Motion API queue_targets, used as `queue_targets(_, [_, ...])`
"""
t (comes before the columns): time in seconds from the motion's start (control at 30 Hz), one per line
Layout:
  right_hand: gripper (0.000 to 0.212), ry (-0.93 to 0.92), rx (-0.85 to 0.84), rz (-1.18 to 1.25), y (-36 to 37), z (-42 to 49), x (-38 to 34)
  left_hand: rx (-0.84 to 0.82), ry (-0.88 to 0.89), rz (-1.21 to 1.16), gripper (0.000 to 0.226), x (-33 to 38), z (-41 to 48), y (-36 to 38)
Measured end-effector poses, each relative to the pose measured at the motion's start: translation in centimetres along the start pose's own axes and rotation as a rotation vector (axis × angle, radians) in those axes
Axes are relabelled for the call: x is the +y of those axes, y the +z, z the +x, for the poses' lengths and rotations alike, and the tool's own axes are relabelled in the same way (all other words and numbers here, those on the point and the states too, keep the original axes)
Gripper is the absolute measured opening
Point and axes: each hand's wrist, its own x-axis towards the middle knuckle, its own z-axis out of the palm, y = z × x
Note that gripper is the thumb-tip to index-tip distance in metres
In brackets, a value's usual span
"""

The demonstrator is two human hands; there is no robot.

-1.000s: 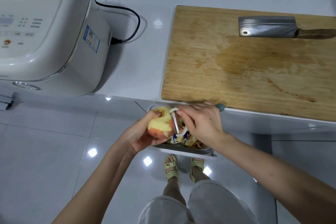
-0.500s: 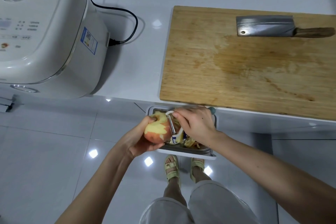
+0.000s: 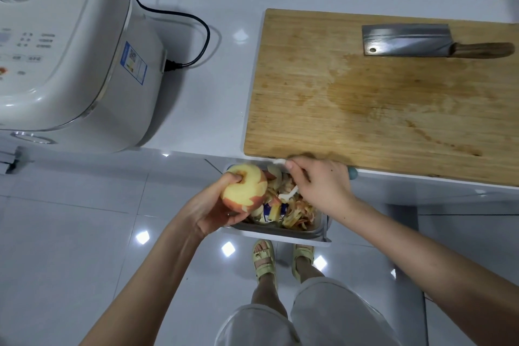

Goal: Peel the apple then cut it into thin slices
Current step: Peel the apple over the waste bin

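The left hand (image 3: 207,213) grips the partly peeled apple (image 3: 244,187) above a scrap bin (image 3: 280,234) that holds peelings. The right hand (image 3: 323,185) is curled round a peeler (image 3: 288,193), just beside the apple and not touching it. A cleaver (image 3: 407,39) lies flat on the cutting board (image 3: 365,109) on the tabletop (image 3: 213,93).

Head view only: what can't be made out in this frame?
All in the head view:
- Peeler blade: mostly hidden by the right hand, motion-blurred.
- Apple underside: covered by the left hand.
- Rice cooker panel labels: blurred, cut off by the left edge.
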Motion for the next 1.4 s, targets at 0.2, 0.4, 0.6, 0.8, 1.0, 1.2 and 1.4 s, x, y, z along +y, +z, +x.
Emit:
queue_targets(0.2, [0.032,-0.302,0.237,0.002,1.6,0.2,-1.9,-0.094,0.018,-0.097,0.052,-0.8,0.2,1.3])
queue_targets(0.4, [0.039,-0.312,0.239,0.123,1.8,0.1,-0.6,-0.101,0.021,-0.011,0.050,-1.0,0.3,1.2])
queue_targets(0.6, [0.036,-0.303,0.224,0.225,2.1,0.2,0.1,-0.128,-0.015,-0.028,0.041,-1.0,0.3,1.2])
queue_targets(0.8, [0.039,-0.132,0.083,0.062,3.0,-0.3,3.3,-0.134,0.031,-0.150,0.045,0.8,-0.6,0.9])
queue_targets(1.0, [0.041,0.282,-0.317,0.297,1.1,0.2,1.7,-0.082,0.172,0.106,0.071,1.4,0.0,0.8])
queue_targets(1.2, [0.064,0.389,-0.470,0.978,-0.2,-0.8,-1.1,-0.061,0.193,0.163,0.058,0.5,0.7,1.8])
queue_targets(1.4, [0.030,0.199,-0.125,0.587,1.7,-1.6,-0.9,0.125,0.110,0.125,0.045,-0.5,2.0,1.9])
